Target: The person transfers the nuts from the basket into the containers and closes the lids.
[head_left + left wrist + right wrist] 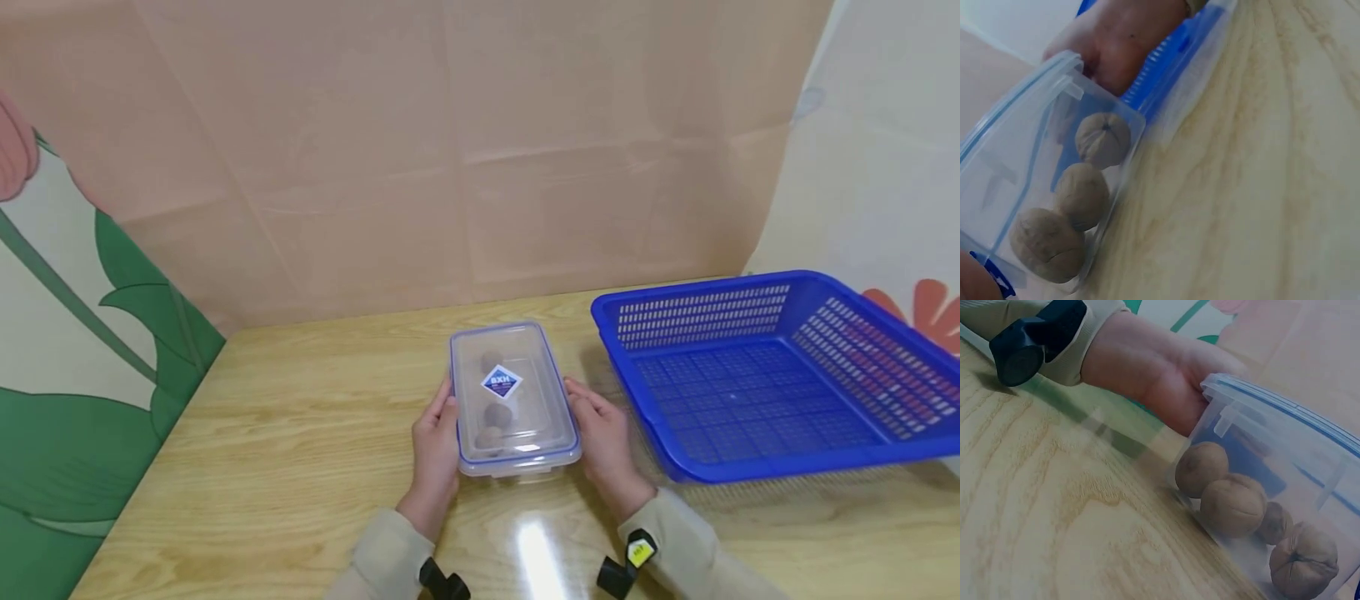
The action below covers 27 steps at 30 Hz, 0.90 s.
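Note:
A clear plastic food container (517,433) with a blue-edged lid and a diamond-shaped label is between my two hands, over the middle of the wooden table. Its lid is on. Several brown walnuts (1233,504) lie along its bottom, also visible as walnuts (1083,195) in the left wrist view. My left hand (437,450) grips the left side, and my right hand (606,442) grips the right side. Some fingertips are hidden behind the container. In both wrist views its base is right at the tabletop.
A large blue plastic basket (750,471) with slatted walls stands to the right, close to my right hand. Behind the wooden table (300,433) hangs a pinkish-brown sheet (450,167). Printed flower and leaf panels flank it.

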Motion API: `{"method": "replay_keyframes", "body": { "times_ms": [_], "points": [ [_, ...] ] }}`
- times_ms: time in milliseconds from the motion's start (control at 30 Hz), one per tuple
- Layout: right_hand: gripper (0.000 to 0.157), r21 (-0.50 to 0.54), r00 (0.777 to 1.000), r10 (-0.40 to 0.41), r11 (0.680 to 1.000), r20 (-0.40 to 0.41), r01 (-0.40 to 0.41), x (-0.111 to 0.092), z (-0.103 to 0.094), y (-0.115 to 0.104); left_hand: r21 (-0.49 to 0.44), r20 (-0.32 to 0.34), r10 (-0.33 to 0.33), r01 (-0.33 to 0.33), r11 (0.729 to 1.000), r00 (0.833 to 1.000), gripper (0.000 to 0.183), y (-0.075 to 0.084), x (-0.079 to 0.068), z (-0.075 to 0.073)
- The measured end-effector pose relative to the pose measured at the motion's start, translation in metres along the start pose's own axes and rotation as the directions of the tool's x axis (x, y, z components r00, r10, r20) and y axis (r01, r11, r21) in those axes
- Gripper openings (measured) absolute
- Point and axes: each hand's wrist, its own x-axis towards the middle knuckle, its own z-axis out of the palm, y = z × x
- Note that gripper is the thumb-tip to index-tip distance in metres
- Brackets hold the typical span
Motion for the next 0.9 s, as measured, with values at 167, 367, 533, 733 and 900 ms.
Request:
{"method": "replay_keyframes", "body": {
  "times_ms": [167, 367, 533, 733, 900],
  "points": [
    [0.034, 0.018, 1.000, 0.005, 1.000, 0.002, -0.005, 0.0025, -0.0004, 0.0038, 0.087, -0.015, 0.002, -0.001, 0.996, 1.000, 0.038, 0.0018, 0.0038, -0.0005],
    [0.032, -0.006, 1.000, 0.002, 1.000, -0.009, -0.003, 0.0031, -0.0013, 0.0047, 0.181, -0.014, -0.019, 0.022, 0.983, 1.000, 0.038, 0.0049, 0.0032, -0.0013],
    [0.034, 0.011, 1.000, 0.024, 1.000, -0.015, -0.024, 0.0002, 0.0007, 0.0045, 0.210, -0.028, 0.008, -0.001, 0.978, 1.000, 0.037, 0.0056, 0.0021, -0.0019],
    [0.036, 0.040, 0.996, 0.081, 0.996, -0.023, -0.080, -0.0026, 0.0029, 0.0038, 0.112, -0.021, -0.028, 0.030, 0.993, 0.999, 0.038, 0.0020, 0.0016, -0.0021],
    [0.037, 0.034, 0.999, 0.051, 0.998, -0.016, -0.050, -0.0022, 0.0017, -0.0004, 0.091, -0.035, -0.041, 0.044, 0.995, 0.999, 0.040, 0.0018, 0.0027, -0.0034]
  ]
}}
